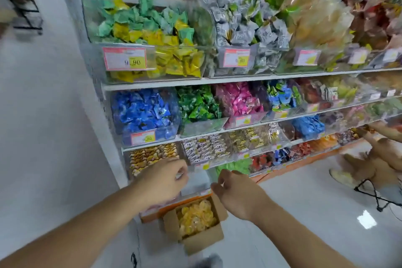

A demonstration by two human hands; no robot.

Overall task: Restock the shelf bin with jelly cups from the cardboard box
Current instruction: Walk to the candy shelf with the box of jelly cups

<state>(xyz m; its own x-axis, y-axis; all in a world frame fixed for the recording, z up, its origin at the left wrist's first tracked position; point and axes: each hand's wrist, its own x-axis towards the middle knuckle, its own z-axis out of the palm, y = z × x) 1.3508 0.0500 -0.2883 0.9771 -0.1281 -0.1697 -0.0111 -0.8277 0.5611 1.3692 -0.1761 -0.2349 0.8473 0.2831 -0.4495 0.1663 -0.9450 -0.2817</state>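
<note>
An open cardboard box (214, 238) sits on the floor below the shelves, filled with yellow jelly cups (195, 216). Above it, on the lowest shelf, is a clear shelf bin (196, 181) that looks nearly empty. My left hand (163, 180) is at the bin's left front edge with fingers curled; whether it grips the edge is hidden. My right hand (236, 192) hovers just right of the bin, above the box, with fingers loosely curled and nothing visible in them.
Shelves (152, 86) hold rows of clear bins with wrapped sweets and price tags. Another person's hand (382, 143) reaches to a shelf at the right, with a shoe (342, 177) on the white floor. A grey wall stands at left.
</note>
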